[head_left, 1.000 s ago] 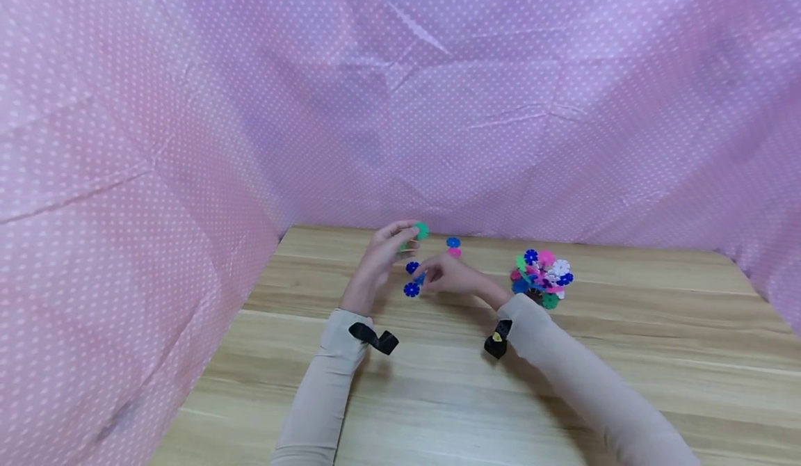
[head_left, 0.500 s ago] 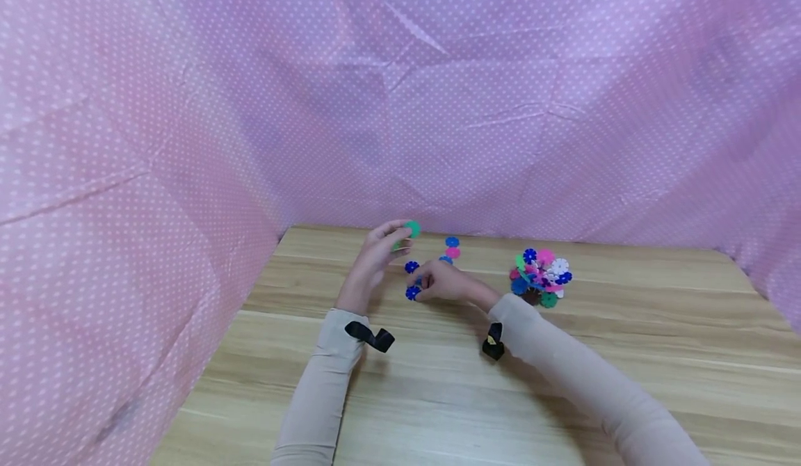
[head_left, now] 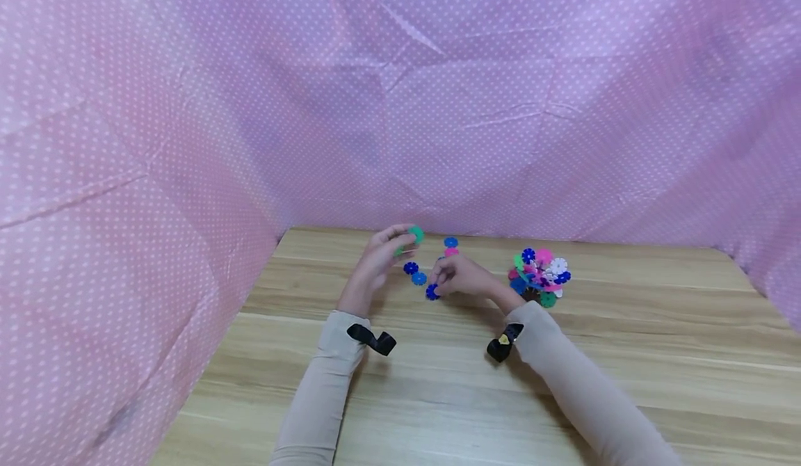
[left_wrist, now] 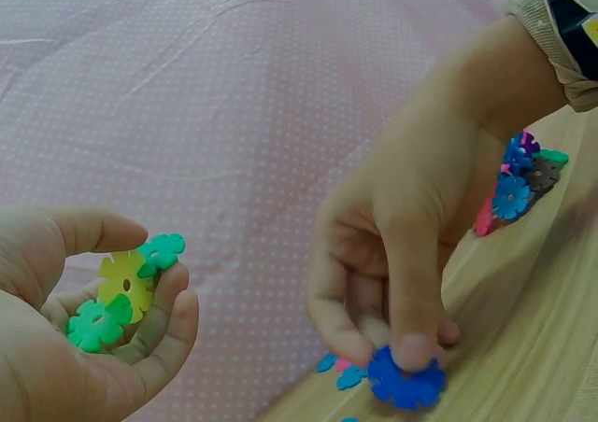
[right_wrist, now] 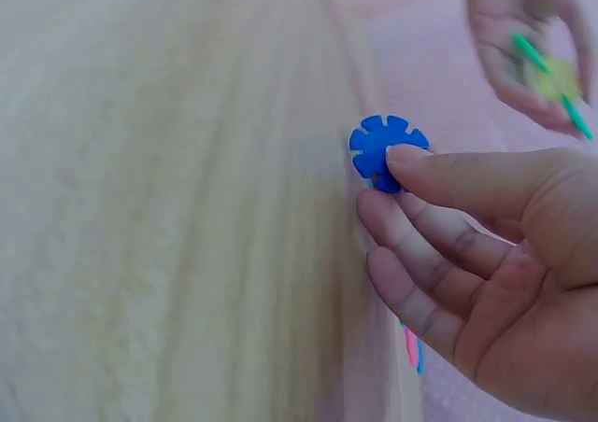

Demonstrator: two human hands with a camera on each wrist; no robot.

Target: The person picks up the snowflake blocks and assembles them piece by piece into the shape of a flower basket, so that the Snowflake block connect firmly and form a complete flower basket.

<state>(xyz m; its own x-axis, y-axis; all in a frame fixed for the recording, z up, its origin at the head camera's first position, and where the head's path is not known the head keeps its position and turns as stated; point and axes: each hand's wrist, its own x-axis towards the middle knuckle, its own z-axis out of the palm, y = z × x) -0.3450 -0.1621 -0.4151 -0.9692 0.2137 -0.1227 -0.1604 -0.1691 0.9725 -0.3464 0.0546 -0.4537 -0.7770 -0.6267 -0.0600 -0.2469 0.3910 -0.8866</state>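
In the head view my left hand [head_left: 375, 261] is raised over the far left of the table. It holds a joined piece of notched plastic discs, green, yellow [left_wrist: 131, 282] and green, between thumb and fingers. To its right, my right hand [head_left: 464, 277] is low over the table and pinches a dark blue notched disc [right_wrist: 374, 147] between thumb and fingers. Left of the right hand lie another dark blue disc [head_left: 410, 268] and a lighter blue disc [head_left: 418, 279]. Behind it, a blue disc [head_left: 450, 242] and a pink disc [head_left: 451, 252] lie by the far edge.
A heap of mixed notched discs [head_left: 541, 277] in pink, white, blue, green and brown stands right of the right hand. The wooden table [head_left: 425, 410] ends at a pink dotted cloth [head_left: 400, 118], which hangs behind and at both sides.
My right hand has taken the nearer dark blue disc and moved right with it, away from the other two blue discs. My left hand has barely moved.
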